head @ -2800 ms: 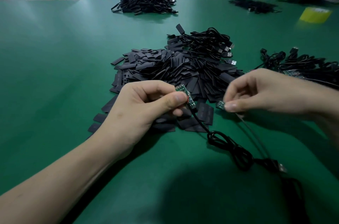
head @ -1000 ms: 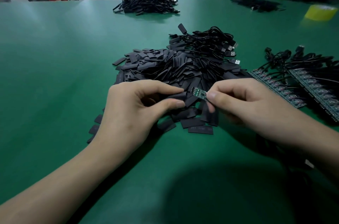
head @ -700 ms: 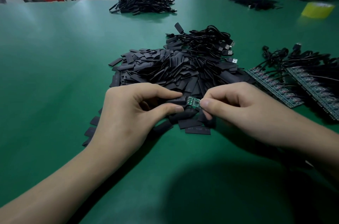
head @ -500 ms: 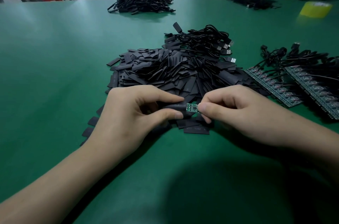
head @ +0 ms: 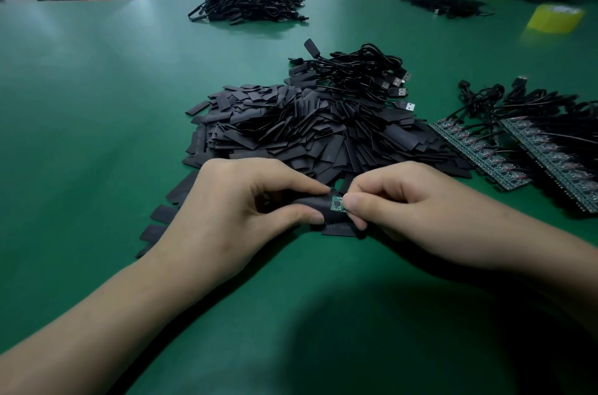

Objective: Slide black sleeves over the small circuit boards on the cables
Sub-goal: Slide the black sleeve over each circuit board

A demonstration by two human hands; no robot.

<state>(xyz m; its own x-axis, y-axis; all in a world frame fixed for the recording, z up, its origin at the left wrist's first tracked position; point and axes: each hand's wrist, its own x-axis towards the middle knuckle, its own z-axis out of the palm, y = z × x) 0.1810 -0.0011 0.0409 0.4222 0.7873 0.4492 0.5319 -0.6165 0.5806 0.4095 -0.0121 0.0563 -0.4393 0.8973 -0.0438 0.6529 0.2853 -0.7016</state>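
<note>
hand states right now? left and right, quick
Left hand: closed, pinching a black sleeve between thumb and forefinger.
Right hand: closed, pinching the small circuit board at the sleeve's mouth.

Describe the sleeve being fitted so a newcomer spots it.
On the green table, find the central pile of black sleeves. Just in front, the left hand and right hand meet, the left one pinching the sleeve. Unlike the loose ones, it has a green circuit board poking from its end.

Left hand [head: 231,213], right hand [head: 417,210]: fingertip pinches.
</note>
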